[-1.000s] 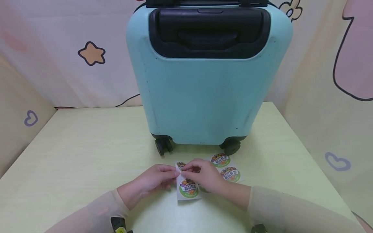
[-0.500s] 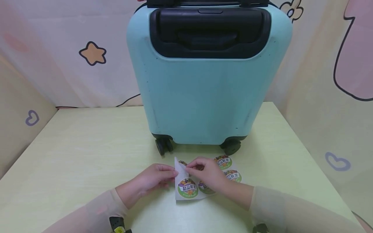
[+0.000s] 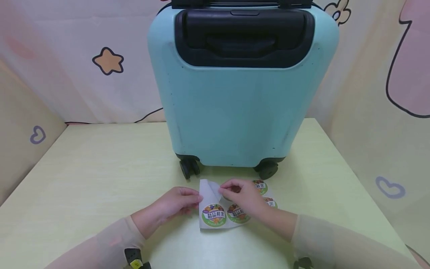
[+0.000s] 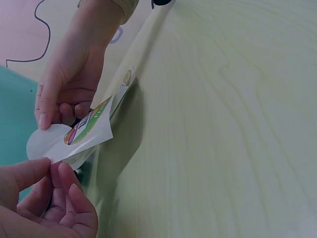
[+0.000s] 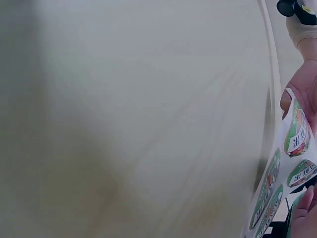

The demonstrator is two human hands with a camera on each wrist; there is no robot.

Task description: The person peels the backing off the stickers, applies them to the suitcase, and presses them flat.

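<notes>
A white sheet of round fruit-label stickers (image 3: 203, 225) is held over the table, below the suitcase. My left hand (image 3: 178, 203) pinches its left edge between thumb and fingers. My right hand (image 3: 244, 195) pinches the edge of one round sticker (image 3: 215, 188), which is folded back from the upper left spot so its pale underside shows. In the left wrist view this sticker (image 4: 44, 141) curls away from the backing, the right fingertips on its far rim. Other printed stickers (image 3: 214, 215) lie flat on the sheet, some partly covered by my right hand.
A light blue suitcase (image 3: 235, 116) with a black handle recess stands upright on the pale wooden table (image 3: 111, 172), its black wheels (image 3: 267, 170) just behind the sheet. Cloth walls with cartoon drawings (image 3: 108, 61) surround the table at the back and sides.
My right hand has drawn the sticker's edge back to the right, baring more of its pale underside and the backing. Both hands and the sheet have shifted slightly.
</notes>
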